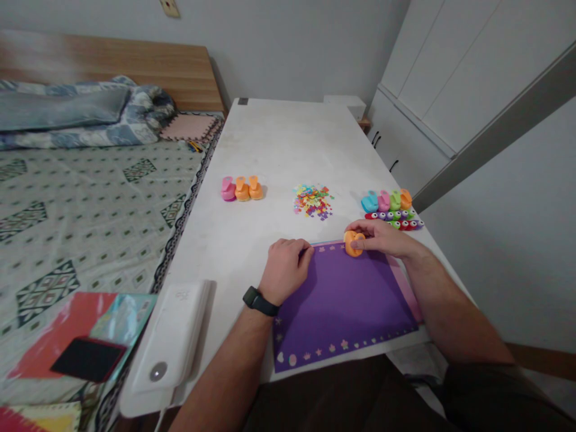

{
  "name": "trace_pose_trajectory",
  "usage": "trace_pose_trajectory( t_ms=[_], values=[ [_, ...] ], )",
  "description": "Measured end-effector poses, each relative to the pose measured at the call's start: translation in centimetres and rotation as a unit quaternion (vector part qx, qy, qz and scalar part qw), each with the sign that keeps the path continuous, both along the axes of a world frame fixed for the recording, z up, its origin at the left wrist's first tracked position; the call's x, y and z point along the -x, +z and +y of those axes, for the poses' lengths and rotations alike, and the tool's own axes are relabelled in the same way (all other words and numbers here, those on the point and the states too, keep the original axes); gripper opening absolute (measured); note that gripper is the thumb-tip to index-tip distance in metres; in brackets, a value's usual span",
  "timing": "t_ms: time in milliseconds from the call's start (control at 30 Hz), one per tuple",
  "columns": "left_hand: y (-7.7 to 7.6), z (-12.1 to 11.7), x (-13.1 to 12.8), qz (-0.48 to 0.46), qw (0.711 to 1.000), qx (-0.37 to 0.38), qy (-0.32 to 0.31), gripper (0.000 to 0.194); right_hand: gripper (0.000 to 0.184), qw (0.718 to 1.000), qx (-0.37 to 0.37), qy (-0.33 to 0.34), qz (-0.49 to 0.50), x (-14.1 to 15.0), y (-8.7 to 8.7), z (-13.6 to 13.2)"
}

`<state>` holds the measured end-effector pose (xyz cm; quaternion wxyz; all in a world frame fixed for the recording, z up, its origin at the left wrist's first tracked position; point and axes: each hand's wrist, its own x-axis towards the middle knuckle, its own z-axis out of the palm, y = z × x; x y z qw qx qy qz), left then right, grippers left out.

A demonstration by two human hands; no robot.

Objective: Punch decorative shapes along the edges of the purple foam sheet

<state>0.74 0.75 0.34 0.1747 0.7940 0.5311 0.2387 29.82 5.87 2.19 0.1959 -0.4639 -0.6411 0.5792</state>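
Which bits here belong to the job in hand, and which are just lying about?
In the job:
- orange punch, in right hand
- purple sheet, under left hand
- paper cutouts
- other punches

Just lying about:
- white device
- dark slab
- red sheet
- bedding

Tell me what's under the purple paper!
A pink sheet peeks out on the right side of the purple paper, and the white table is below. The rest underneath is covered, so I can't see if anything else is hiding there.
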Motion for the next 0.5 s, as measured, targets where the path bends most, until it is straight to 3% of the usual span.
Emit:
trace_pose_trajectory(
  t_ms=[500],
  values=[
    [0.07,0.0,0.0,0.003,1.0,0.0,0.0,0.024,0.044,0.999,0.017,-0.019,0.027,0.5,-0.31,-0.21]
  ],
)
